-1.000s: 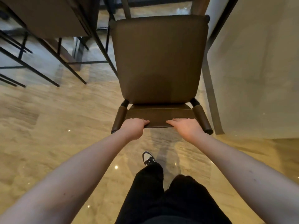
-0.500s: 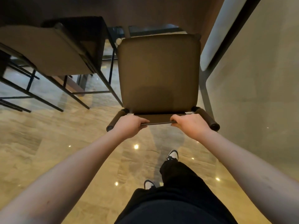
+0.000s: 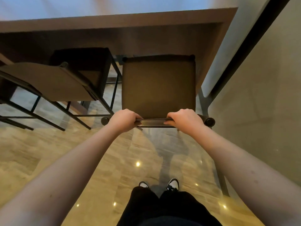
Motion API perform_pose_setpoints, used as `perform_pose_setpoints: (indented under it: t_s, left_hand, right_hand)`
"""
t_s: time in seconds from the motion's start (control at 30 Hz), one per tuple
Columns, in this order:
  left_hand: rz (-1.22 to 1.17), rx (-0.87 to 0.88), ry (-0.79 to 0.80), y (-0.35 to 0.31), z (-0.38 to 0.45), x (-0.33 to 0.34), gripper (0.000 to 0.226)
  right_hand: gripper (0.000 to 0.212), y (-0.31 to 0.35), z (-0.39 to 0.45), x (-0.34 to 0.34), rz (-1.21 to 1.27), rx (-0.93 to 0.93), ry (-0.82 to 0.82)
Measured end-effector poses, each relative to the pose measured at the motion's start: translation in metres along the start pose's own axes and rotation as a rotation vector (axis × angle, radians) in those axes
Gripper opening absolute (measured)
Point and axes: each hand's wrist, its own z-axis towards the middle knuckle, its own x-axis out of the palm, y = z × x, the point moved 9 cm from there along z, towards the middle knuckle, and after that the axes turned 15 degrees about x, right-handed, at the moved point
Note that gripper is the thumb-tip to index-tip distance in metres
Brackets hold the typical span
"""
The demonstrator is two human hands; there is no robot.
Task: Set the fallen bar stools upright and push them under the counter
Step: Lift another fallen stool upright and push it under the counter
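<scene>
A brown bar stool stands upright in front of me, its seat facing up and its far edge at the shadow under the wooden counter. My left hand and my right hand both grip the top of its low backrest, one at each end. A second brown bar stool with a black metal frame stands to the left, its seat partly under the counter.
A pale wall panel with a dark vertical strip runs close along the right side of the stool. The glossy beige stone floor spreads to the left and behind. My shoes stand just behind the stool.
The stool has slid away from me toward the counter, with both hands still on the backrest. I have stepped forward and the counter top has come into view.
</scene>
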Motion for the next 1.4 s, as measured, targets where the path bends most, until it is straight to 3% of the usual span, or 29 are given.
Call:
perform_pose_setpoints:
  t_s: [0.63,0.9,1.4]
  left_hand:
    - [0.028,0.156,0.011,0.059,0.121,-0.091,0.027]
    - [0.052,0.161,0.019,0.079,0.148,-0.103,0.012]
    - [-0.028,0.096,0.093,0.094,0.177,-0.114,0.029]
  right_hand:
    - [0.044,-0.041,0.15,-0.06,-0.04,0.109,-0.05]
    - [0.046,-0.046,0.178,-0.068,-0.05,0.111,-0.047]
    - [0.049,-0.055,0.205,-0.076,-0.018,0.1,0.02]
